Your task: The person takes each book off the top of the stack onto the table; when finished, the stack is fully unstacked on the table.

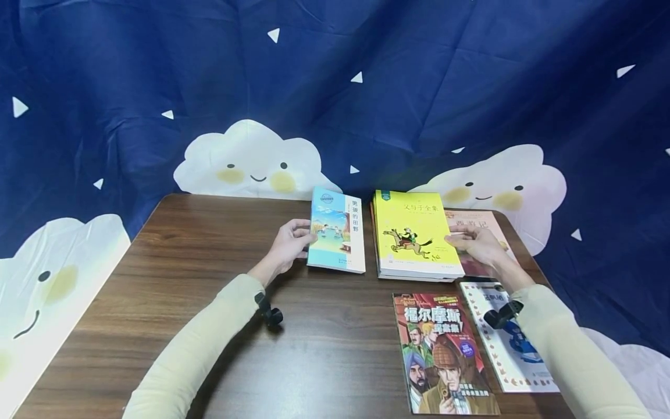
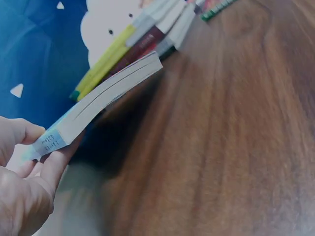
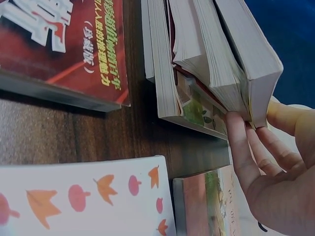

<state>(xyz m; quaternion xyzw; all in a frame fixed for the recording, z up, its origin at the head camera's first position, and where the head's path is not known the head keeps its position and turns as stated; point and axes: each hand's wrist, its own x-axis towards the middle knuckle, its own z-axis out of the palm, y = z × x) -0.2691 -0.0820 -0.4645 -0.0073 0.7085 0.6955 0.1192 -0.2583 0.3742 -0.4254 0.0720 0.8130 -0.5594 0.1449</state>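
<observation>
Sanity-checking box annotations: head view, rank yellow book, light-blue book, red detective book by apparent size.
1. Red detective book
2. Yellow book
3. Light-blue book
Red looks nearest the camera, so true sizes are unsure.

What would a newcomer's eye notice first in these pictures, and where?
Probably the bright yellow book on top of the stack, right of centre, with the right hand gripping its right edge. To its left, the left hand holds a light-blue book. Behind the table, smiling white clouds stand out on the blue backdrop.
</observation>
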